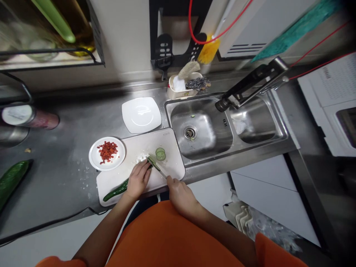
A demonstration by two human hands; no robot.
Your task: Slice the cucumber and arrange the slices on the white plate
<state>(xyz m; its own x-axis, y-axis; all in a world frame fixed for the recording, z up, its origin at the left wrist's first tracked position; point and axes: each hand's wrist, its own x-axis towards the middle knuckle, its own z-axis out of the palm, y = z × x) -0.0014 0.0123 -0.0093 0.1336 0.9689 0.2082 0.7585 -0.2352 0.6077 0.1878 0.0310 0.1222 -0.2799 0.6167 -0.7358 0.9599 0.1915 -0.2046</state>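
My left hand [139, 179] is closed over a dark green cucumber [116, 191], whose uncut end sticks out to the left. In my right hand [179, 193] is a knife [160, 171], gripped by its handle, with the blade at the cucumber's cut end beside my left fingertips. Green bits cling to the blade. A few round cucumber slices [160, 154] lie just beyond the blade. All of this is on a white cutting board [169, 139]. The part of the cucumber under my left fingers is hidden.
A small white plate of chopped red pieces [108, 151] overlaps the board's left side. Behind the board sits a white square plate [141, 115]. To the right is a steel sink [201, 128] with a black faucet [244, 87]. Another cucumber [12, 180] lies far left.
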